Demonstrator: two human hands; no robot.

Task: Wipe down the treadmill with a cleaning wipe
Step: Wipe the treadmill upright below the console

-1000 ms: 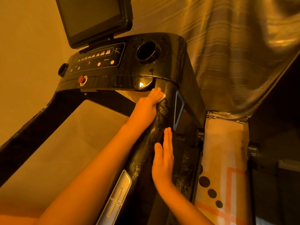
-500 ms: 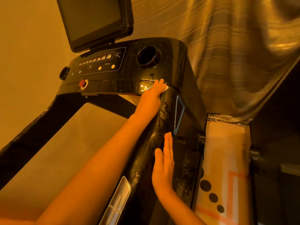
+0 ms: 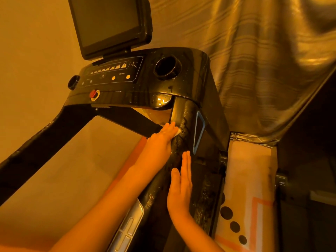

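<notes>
Head view

- Treadmill point(image 3: 209, 99): glossy black, fills the centre of the frame. The console is at upper centre and the right-side upright point(image 3: 185, 113) runs down from it toward lower centre. The upright's face shows pale streaks and speckles.
- Cleaning wipe point(image 3: 178, 132): a small pale corner, centre frame, lying against the upright just below the console. The rest is hidden under the fingers.
- Left hand point(image 3: 161, 140): centre frame, fingers laid fairly straight over the wipe and pressing it to the upright. No curl round it is visible and the thumb is hidden.
- Right hand point(image 3: 180, 188): lower centre, flat and open, fingers together, palm resting on the upright below the left hand. It holds nothing.
- Control panel point(image 3: 111, 73): upper centre-left, with lit orange dots.
- Red stop button point(image 3: 93, 94): below the panel.
- Cup holder point(image 3: 168, 67): round recess right of the panel.
- Screen point(image 3: 109, 24): dark, top of frame.
- Silver grip plate point(image 3: 131, 222): bottom centre.
- Striped curtain point(image 3: 254, 60): upper right.
- Patterned mat point(image 3: 249, 179): lower right.

Risks, as judgement

- The wipe is pinned by pressure alone, so a fast stroke could let it slide out.
- A damp wipe carried upward may press panel buttons or the stop button, or push moisture into the console seam.
- The streaks may only smear if the wipe is spent.
- The bracing palm could slip on wet gloss.
</notes>
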